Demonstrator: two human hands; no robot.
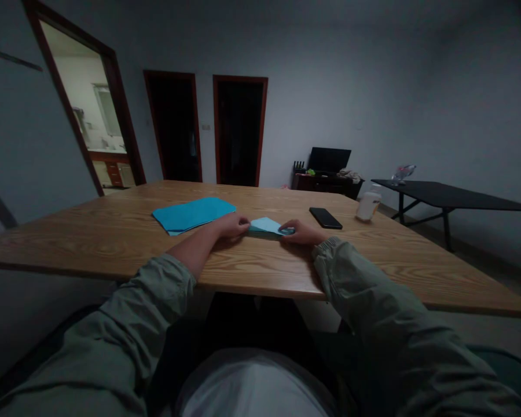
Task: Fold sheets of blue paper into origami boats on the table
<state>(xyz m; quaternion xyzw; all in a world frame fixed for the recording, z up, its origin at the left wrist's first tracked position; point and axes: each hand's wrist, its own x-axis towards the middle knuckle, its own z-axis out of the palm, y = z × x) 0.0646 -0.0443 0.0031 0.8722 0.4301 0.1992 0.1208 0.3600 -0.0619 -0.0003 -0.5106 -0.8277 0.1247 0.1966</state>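
Observation:
A small folded piece of light blue paper (265,225) lies on the wooden table (252,269) in front of me, with a pointed top edge. My left hand (231,225) pinches its left end, fingers closed. At the right end my right hand (301,231) grips the paper, its fingertips bent over the edge. Left of my left hand lies a stack of bright blue paper sheets (193,213), slightly fanned at the near corner.
To the right on the table lie a black phone (325,218) and a translucent bottle (368,204). Behind stand a dark cabinet (325,184) with a screen (330,159) and a black table (455,194). Doorways open at the left and back.

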